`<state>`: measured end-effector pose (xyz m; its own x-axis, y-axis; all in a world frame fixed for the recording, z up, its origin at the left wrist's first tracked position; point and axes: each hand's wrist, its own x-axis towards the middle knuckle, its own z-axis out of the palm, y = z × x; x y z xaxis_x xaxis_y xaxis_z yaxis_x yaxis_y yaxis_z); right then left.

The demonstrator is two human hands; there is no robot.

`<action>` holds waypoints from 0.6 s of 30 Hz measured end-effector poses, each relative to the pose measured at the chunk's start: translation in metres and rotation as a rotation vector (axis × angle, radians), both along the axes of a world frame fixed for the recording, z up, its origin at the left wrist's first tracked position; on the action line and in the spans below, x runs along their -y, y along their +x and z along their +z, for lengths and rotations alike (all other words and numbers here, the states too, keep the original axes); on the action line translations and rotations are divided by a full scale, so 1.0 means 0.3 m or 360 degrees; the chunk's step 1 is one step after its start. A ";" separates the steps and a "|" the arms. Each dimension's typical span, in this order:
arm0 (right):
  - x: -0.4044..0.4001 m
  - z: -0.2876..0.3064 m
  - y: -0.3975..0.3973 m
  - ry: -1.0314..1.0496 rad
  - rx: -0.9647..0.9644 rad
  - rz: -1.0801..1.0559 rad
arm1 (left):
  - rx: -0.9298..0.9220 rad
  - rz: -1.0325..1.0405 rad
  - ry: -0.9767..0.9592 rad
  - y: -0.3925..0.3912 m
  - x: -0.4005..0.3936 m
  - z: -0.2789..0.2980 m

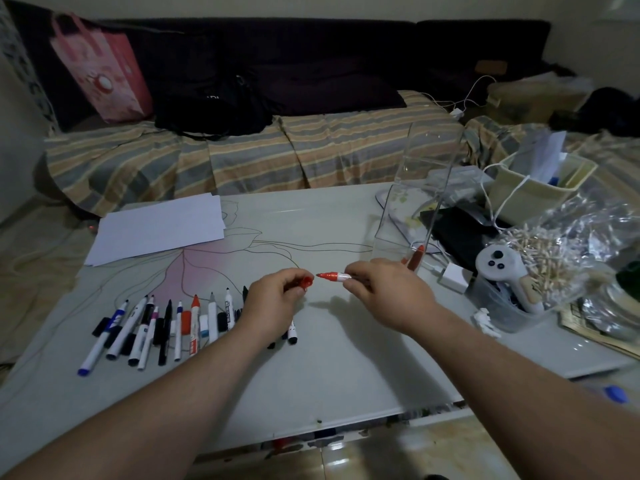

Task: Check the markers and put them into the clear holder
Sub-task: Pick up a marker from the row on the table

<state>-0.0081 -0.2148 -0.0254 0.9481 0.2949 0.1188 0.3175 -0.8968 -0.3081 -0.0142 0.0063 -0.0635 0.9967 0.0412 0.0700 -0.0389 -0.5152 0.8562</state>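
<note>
Held above the middle of the worktop [346,341]: a red marker [334,276], uncapped, pinched by its white barrel in the right hand [384,289], tip aimed left at the red cap [306,283] gripped in the curled fingers [294,277] of the left hand [273,303]. Cap and tip just apart, not touching. Probably light and stiff, a smooth plastic barrel likely a little slippery; best taken mid-barrel between thumb and forefinger, clear of the wet tip. Cap small and easy to drop, so better kept pinched by its sides with the opening facing the tip. Clear holder [415,202] standing tall on the right of the worktop, just behind the right hand, one red marker [415,259] already leaning inside near the bottom; thin transparent walls, likely rigid but tippable, so a marker wants lowering in, not dropping. Row of markers [166,327] lying side by side on the left, under and beside the left forearm, several caps loose among them. Sheets of white paper [159,230] at the far left of the worktop. Printing visible on some barrels, too small to read; no brand or label legible anywhere.
</note>
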 end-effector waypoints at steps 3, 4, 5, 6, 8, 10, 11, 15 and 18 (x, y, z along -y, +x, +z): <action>-0.006 0.004 -0.005 -0.0045 -0.0002 -0.0004 | 0.0104 -0.0062 0.0130 -0.001 0.005 0.006; -0.008 0.005 -0.007 -0.0072 0.0002 -0.0007 | 0.0148 -0.0087 0.0190 -0.001 0.006 0.009; -0.010 0.006 -0.009 -0.0102 0.0007 -0.0007 | 0.0190 -0.0117 0.0263 0.000 0.008 0.013; -0.013 0.006 -0.012 -0.0127 0.0021 -0.0003 | 0.0235 -0.0160 0.0341 0.001 0.011 0.018; -0.025 0.005 -0.017 -0.0154 0.0092 0.0019 | 0.0305 -0.0284 0.0480 0.001 0.016 0.029; -0.037 0.012 -0.019 -0.0194 0.0238 0.0059 | 0.0319 -0.0375 0.0573 -0.002 0.016 0.046; -0.042 0.018 -0.018 -0.0221 0.0325 0.0094 | 0.0313 -0.0392 0.0602 -0.002 0.012 0.054; -0.041 0.046 -0.011 -0.0183 0.0506 0.0247 | 0.0290 -0.0387 0.0571 -0.005 -0.010 0.096; -0.040 0.058 -0.017 -0.0062 0.0474 0.0283 | 0.0304 -0.0474 0.0567 -0.014 -0.002 0.127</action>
<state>-0.0131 -0.2028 -0.0079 0.8068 0.4623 0.3680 0.5409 -0.8284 -0.1453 -0.0183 0.0070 -0.0253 0.9297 -0.3026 0.2101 -0.3673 -0.7170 0.5924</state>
